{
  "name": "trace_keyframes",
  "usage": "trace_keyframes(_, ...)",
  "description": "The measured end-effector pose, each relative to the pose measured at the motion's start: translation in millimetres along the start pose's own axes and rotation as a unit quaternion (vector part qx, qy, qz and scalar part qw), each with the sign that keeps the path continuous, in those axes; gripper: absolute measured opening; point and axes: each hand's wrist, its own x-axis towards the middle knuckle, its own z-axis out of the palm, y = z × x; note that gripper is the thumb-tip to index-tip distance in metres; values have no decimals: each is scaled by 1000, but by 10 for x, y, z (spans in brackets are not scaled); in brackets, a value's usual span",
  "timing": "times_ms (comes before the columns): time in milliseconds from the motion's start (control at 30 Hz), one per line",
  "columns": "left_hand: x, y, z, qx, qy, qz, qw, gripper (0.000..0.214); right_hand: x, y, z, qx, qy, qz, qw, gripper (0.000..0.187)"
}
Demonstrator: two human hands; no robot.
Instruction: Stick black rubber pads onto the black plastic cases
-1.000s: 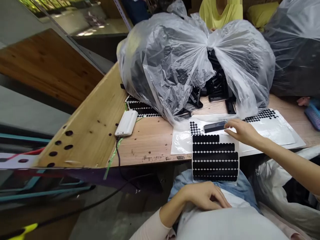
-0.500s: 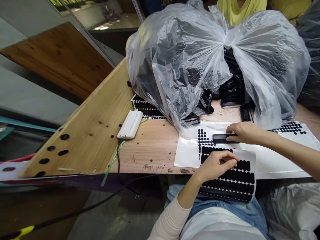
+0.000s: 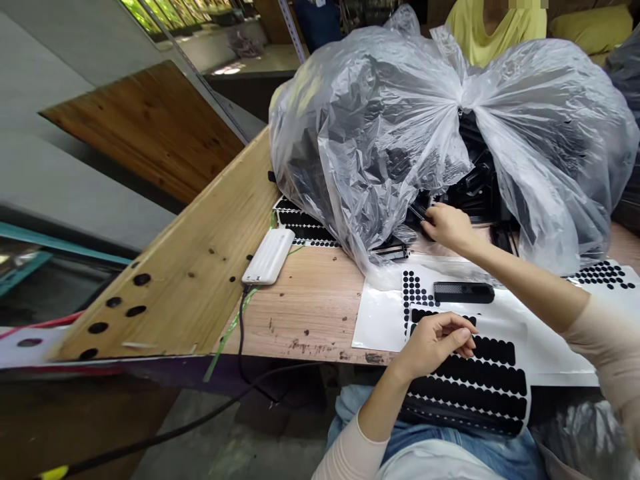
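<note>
My right hand (image 3: 450,228) reaches to the mouth of the clear plastic bag (image 3: 360,133), its fingers closed on a slim black plastic part (image 3: 418,211) among the others there. Another black part with a textured panel (image 3: 464,292) lies flat on the white backing sheet (image 3: 380,320). Over a sheet of black round stickers (image 3: 480,387) hovers my left hand (image 3: 440,340), thumb and forefinger pinched together; anything between them is too small to make out. That sticker sheet hangs over the table edge towards my lap.
A white power bank (image 3: 269,256) with a black cable lies left on the wooden table (image 3: 310,300). Behind it are more sticker sheets (image 3: 310,227). A slanted wooden board (image 3: 200,253) borders the left side. A person in a yellow top (image 3: 463,27) is behind the bag.
My right hand has let go of the textured black part on the white sheet and moved up to the parts at the bag's mouth. My left hand stays over the stickers. The view has shifted slightly.
</note>
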Motion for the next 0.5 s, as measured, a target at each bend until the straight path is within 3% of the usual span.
trace_keyframes(100,-8,-4,-11,-8,-1,8,1000,56,-266,292,-229,147,-26,63,987,43)
trace_keyframes(233,11,2,-32,-27,-6,14,1000,57,-886,532,-511,336,-81,113,931,65)
trace_keyframes(333,44,-2,-55,-64,-4,31,997,63,-1359,530,-562,419,-126,144,887,64)
trace_keyframes(433,61,7,-68,-120,4,49,992,74,-1677,466,-582,514,-220,170,812,53)
trace_keyframes(500,52,27,-73,-149,6,59,987,85,-1773,416,-629,530,-298,152,779,45)
